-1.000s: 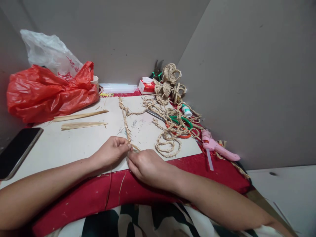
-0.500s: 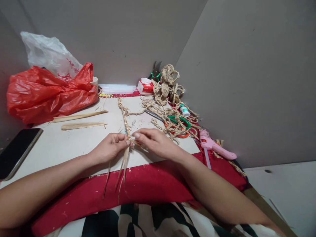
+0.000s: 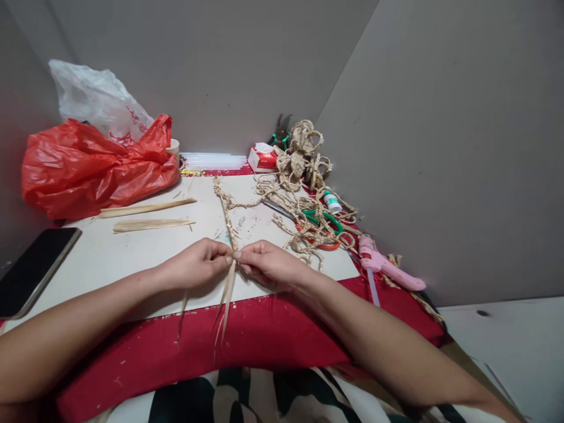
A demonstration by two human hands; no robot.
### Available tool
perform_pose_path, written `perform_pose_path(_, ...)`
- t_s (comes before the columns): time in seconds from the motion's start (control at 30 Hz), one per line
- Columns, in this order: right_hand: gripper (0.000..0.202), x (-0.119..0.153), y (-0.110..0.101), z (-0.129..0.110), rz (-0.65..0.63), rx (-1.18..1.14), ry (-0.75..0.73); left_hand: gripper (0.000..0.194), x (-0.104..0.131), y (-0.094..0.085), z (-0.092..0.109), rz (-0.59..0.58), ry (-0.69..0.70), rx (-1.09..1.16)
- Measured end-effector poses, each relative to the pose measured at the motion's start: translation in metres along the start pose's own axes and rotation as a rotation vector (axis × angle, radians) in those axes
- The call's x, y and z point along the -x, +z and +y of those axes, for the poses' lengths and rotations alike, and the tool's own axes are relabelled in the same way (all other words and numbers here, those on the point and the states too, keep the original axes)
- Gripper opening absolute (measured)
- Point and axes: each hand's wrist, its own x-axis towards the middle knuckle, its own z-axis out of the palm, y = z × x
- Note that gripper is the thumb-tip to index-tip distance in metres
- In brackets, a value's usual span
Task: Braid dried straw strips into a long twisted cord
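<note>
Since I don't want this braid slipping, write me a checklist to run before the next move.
1. Left hand pinching the braid at its lower end: ok.
2. Right hand pinching there too: ok.
3. Braid tight under the fingertips: cannot tell; the fingers cover it.
4. Flat strips at hand: ok, two lie on the white board, left of the braid.
5. Green-handled scissors free of cord: not ok, cord lies tangled over them.
6. Pink glue gun cool: cannot tell.
</note>
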Motion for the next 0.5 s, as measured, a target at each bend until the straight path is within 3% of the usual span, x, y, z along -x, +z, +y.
perform_pose_path(0.1, 0.037, -0.001, 0.011, 0.006, 0.116, -0.005, -0.019, 0.031, 0.01, -0.003, 0.014, 0.031, -0.03, -0.346)
perform_pose_path(0.2, 0.035, 0.001, 0.019, 0.009, 0.153, -0.067, -0.051, 0.035, 0.021, 0.005, 0.026, 0.061, -0.031, -0.626)
perform_pose_path(0.4, 0.037, 0.007, 0.026, 0.007, 0.07, -0.29, -0.004, 0.036, 0.034, 0.037, 0.026, -0.007, -0.017, -0.956)
perform_pose_path(0.5, 0.026, 0.009, 0.026, 0.005, 0.047, -0.297, 0.022, 0.04, 0.039, 0.039, 0.029, -0.066, 0.005, -1.011)
